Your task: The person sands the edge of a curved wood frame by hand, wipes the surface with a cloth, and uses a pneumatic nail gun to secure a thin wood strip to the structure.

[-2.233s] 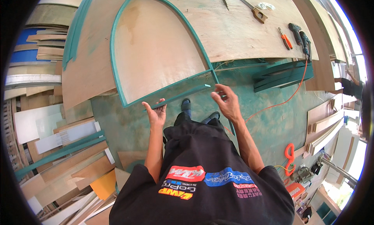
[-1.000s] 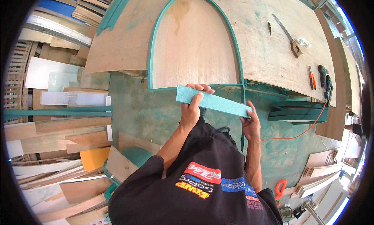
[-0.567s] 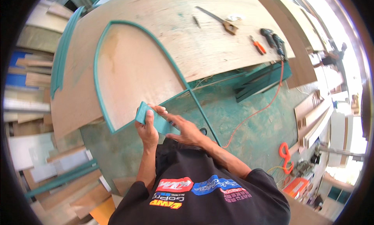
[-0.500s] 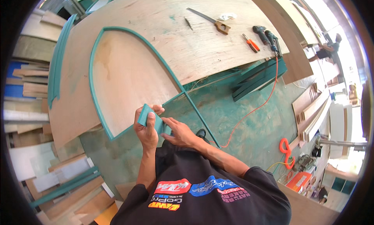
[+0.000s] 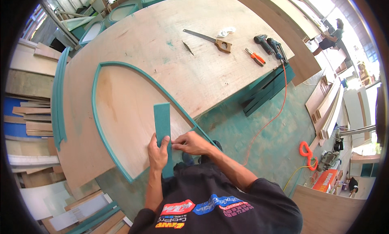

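Both hands grip a flat teal strip (image 5: 163,124) at its near end: left hand (image 5: 158,153) wrapped around it, right hand (image 5: 190,143) pinching its right edge. Its long axis points away, over the teal arched frame (image 5: 95,94) on the plywood table (image 5: 162,51).

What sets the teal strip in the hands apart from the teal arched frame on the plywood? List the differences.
The teal strip is a straight, flat, solid piece; the arched frame curves to a pointed top and is open, with bare board inside it.
The strip is held up by the left hand and right hand; the frame lies flat on the plywood sheet, untouched.
The strip is much shorter than the frame.
Both share the same teal colour.
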